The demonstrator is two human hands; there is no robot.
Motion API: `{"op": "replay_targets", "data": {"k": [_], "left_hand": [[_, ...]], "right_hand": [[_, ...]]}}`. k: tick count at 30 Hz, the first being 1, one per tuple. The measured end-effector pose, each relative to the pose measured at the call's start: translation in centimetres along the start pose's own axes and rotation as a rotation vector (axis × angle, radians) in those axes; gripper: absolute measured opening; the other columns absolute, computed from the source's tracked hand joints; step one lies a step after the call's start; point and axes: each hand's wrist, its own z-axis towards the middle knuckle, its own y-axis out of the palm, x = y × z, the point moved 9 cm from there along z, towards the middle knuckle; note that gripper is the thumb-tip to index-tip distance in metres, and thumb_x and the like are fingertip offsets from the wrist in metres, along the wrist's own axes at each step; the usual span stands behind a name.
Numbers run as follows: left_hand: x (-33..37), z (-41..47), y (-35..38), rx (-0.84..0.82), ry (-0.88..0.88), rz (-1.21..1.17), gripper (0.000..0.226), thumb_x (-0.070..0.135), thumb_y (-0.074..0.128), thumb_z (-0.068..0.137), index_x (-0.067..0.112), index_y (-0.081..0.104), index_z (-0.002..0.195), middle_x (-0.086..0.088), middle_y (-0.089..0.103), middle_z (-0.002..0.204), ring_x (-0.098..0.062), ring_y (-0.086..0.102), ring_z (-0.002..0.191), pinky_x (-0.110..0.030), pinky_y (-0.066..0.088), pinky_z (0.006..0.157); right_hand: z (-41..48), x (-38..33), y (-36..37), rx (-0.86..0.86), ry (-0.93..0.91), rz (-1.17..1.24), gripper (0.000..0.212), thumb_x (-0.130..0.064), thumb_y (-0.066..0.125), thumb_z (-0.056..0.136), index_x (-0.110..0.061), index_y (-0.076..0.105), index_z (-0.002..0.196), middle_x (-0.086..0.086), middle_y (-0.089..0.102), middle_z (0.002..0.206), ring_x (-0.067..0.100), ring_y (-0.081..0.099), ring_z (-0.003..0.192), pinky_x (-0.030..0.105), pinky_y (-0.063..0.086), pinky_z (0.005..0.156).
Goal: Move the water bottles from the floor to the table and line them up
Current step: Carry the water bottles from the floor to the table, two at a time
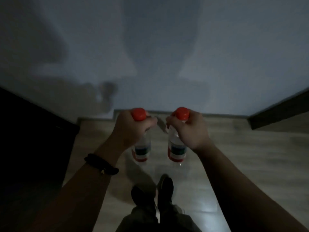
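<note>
I hold two clear water bottles with red caps and red, white and blue labels, one in each hand, upright above the floor. My left hand [132,129] grips the neck of the left bottle [142,149], just under its cap. My right hand [189,129] grips the neck of the right bottle [177,149] the same way. Both bottles hang side by side, a hand's width apart. No table surface is plainly identifiable in this dim view.
A pale wall [150,47] stands straight ahead, with a skirting strip at its foot. Dark furniture [30,139] fills the left side and a dark edge [280,114] crosses the right. My shoes [153,191] stand on the light wooden floor [242,156].
</note>
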Motion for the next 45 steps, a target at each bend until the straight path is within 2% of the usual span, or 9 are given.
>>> {"op": "replay_targets", "data": {"k": [3, 8, 11, 18, 23, 33, 36, 40, 45], "left_hand": [[4.3, -1.1, -0.3, -0.03, 0.028, 0.028, 0.033, 0.043, 0.077, 0.061, 0.01, 0.073, 0.068, -0.016, 0.07, 0.07, -0.034, 0.069, 0.073, -0.037, 0.056, 0.069], [11.4, -2.4, -0.6, -0.09, 0.14, 0.04, 0.028, 0.042, 0.078, 0.062, 0.015, 0.075, 0.067, -0.007, 0.073, 0.07, -0.024, 0.071, 0.072, -0.039, 0.057, 0.075], [14.7, -2.6, -1.0, -0.131, 0.2, 0.034, 0.016, 0.03, 0.08, 0.075, 0.016, 0.075, 0.068, -0.004, 0.075, 0.073, -0.02, 0.071, 0.074, -0.04, 0.057, 0.08], [20.5, -3.7, 0.1, -0.236, 0.347, 0.023, 0.016, 0.03, 0.078, 0.082, 0.021, 0.074, 0.07, 0.002, 0.076, 0.076, -0.014, 0.073, 0.074, -0.04, 0.057, 0.08], [22.9, -5.9, 2.5, -0.366, 0.419, -0.014, 0.014, 0.031, 0.078, 0.077, 0.021, 0.075, 0.067, 0.001, 0.076, 0.075, -0.012, 0.072, 0.07, -0.036, 0.054, 0.074], [24.8, -11.9, 11.9, -0.624, 0.484, 0.009, 0.017, 0.033, 0.077, 0.073, 0.017, 0.074, 0.067, -0.002, 0.075, 0.075, -0.016, 0.073, 0.075, -0.035, 0.053, 0.072], [25.5, -14.2, 16.2, -0.692, 0.505, 0.021, 0.016, 0.03, 0.079, 0.074, 0.017, 0.073, 0.066, -0.004, 0.075, 0.074, -0.019, 0.073, 0.076, -0.038, 0.055, 0.073], [26.3, -17.3, 22.7, -0.73, 0.525, 0.028, 0.017, 0.03, 0.078, 0.073, 0.016, 0.073, 0.065, -0.005, 0.074, 0.074, -0.02, 0.073, 0.075, -0.037, 0.056, 0.073], [27.8, -21.8, 31.7, -0.757, 0.558, 0.038, 0.018, 0.028, 0.076, 0.076, 0.014, 0.073, 0.065, -0.008, 0.074, 0.074, -0.024, 0.072, 0.078, -0.044, 0.06, 0.077]], "right_hand": [[-1.4, -3.2, -2.5, 0.05, 0.006, 0.091, 0.025, -0.031, 0.072, 0.076, -0.007, 0.07, 0.075, 0.01, 0.073, 0.072, 0.03, 0.071, 0.072, 0.044, 0.06, 0.072], [-3.1, -8.9, -5.6, 0.125, -0.042, 0.173, 0.014, -0.029, 0.074, 0.075, -0.015, 0.074, 0.075, 0.007, 0.075, 0.074, 0.028, 0.074, 0.075, 0.057, 0.059, 0.08], [-3.9, -12.7, -7.2, 0.173, -0.108, 0.14, 0.012, -0.021, 0.075, 0.083, -0.012, 0.073, 0.075, 0.006, 0.075, 0.074, 0.025, 0.074, 0.074, 0.054, 0.059, 0.084], [-7.2, -16.9, -11.5, 0.372, -0.183, 0.108, 0.011, -0.023, 0.073, 0.086, -0.014, 0.071, 0.082, -0.001, 0.076, 0.076, 0.014, 0.074, 0.071, 0.041, 0.059, 0.078], [-11.4, -16.2, -14.2, 0.536, -0.153, 0.093, 0.012, -0.028, 0.073, 0.086, -0.017, 0.07, 0.083, -0.004, 0.076, 0.077, 0.012, 0.074, 0.071, 0.035, 0.057, 0.073], [-21.1, -12.1, -21.1, 0.781, -0.091, 0.109, 0.012, -0.024, 0.075, 0.084, -0.013, 0.071, 0.081, 0.001, 0.076, 0.076, 0.018, 0.075, 0.072, 0.052, 0.061, 0.08], [-24.0, -9.9, -24.6, 0.853, -0.07, 0.129, 0.011, -0.024, 0.075, 0.082, -0.014, 0.07, 0.079, 0.0, 0.076, 0.075, 0.017, 0.075, 0.069, 0.049, 0.062, 0.077], [-27.6, -6.9, -30.1, 0.928, -0.069, 0.116, 0.014, -0.024, 0.076, 0.079, -0.025, 0.069, 0.067, -0.006, 0.072, 0.066, 0.008, 0.069, 0.062, 0.034, 0.054, 0.064], [-31.8, -2.9, -38.0, 0.972, -0.059, 0.134, 0.014, -0.024, 0.077, 0.076, -0.015, 0.069, 0.07, 0.0, 0.073, 0.068, 0.016, 0.071, 0.064, 0.034, 0.055, 0.063]]}}
